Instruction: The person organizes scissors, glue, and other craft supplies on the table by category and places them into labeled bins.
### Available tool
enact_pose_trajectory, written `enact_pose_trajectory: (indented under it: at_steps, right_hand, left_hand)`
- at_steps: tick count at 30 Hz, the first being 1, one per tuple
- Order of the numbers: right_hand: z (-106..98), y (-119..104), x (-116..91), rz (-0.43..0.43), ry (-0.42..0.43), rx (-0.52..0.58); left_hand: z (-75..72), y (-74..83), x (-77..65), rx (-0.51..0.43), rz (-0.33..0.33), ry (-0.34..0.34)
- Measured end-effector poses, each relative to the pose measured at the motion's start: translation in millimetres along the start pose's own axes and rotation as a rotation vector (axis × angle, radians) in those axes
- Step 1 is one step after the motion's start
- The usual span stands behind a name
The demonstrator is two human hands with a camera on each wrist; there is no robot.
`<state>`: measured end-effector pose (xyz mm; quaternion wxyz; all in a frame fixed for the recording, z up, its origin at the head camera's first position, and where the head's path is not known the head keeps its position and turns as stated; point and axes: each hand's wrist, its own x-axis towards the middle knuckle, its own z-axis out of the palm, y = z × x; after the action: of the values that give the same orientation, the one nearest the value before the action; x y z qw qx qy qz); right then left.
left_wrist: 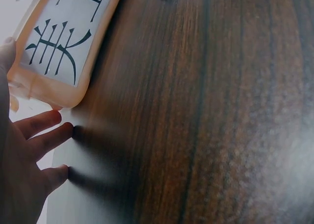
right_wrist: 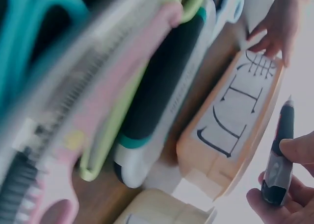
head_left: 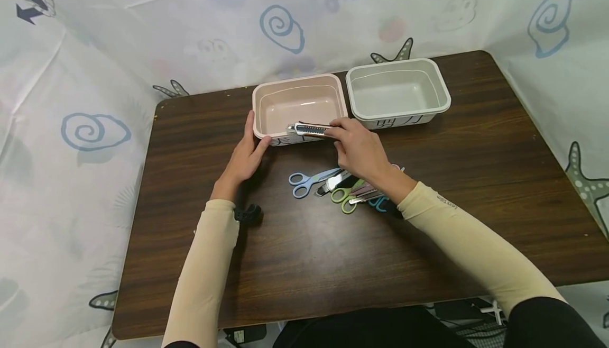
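A utility knife (head_left: 309,129) is pinched in my right hand (head_left: 359,147), over the front rim of the pink bin (head_left: 300,81). Its tip points left, as the right wrist view also shows of the knife (right_wrist: 278,155). My left hand (head_left: 241,160) touches the bin's front left corner, thumb at the front and fingers along the left side, fairly straight. Dark characters mark the bin's front label (left_wrist: 64,42). Below my right hand lies a pile with blue scissors (head_left: 301,185), green-handled scissors (head_left: 340,194) and a white-and-black cutter (head_left: 337,180); my forearm hides part of it.
A pale grey bin (head_left: 397,67) with a labelled front stands to the right of the pink one. Both sit near the back edge of the brown table (head_left: 190,152), against a printed curtain (head_left: 214,20). Pink scissors (right_wrist: 110,82) also lie in the pile.
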<state>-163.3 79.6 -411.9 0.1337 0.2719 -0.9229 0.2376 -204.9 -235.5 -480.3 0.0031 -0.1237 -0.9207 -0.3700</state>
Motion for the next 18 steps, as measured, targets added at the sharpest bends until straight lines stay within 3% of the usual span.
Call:
enact_pose_trajectory:
  at_steps: [8, 18]
  right_hand:
    - [1, 5, 22, 0.074, -0.075, 0.0]
    - [5, 9, 35, 0.087, -0.103, 0.033]
  left_hand:
    - [-0.2, 0.4, -0.1, -0.008, 0.004, -0.002]
    - [1.0, 2.2, 0.8, -0.003, -0.006, 0.004]
